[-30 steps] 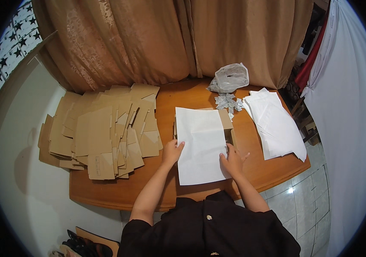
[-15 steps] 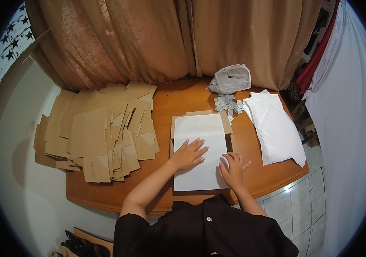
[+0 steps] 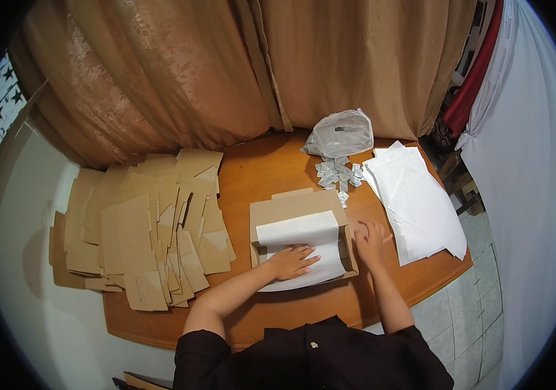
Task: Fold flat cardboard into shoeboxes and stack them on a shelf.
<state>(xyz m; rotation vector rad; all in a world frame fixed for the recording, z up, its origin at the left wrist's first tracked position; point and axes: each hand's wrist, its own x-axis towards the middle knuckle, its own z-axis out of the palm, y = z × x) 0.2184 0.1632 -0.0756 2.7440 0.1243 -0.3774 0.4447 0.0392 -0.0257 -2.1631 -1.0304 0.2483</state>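
White paper sheet (image 3: 301, 244) on flat cardboard piece (image 3: 291, 208), left hand (image 3: 289, 262) pressing, right hand (image 3: 370, 242) beside.

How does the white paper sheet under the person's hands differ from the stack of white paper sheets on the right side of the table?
The single white paper sheet lies folded over a flat brown cardboard piece, while the stack of white paper sheets lies flat and fanned out on the round wooden table. The left hand presses the single sheet; no hand touches the stack. Both are plain white paper.

A round wooden table (image 3: 278, 170) stands before tan curtains (image 3: 239, 71) — pale tiles (image 3: 479, 325), seemingly floor, at right.
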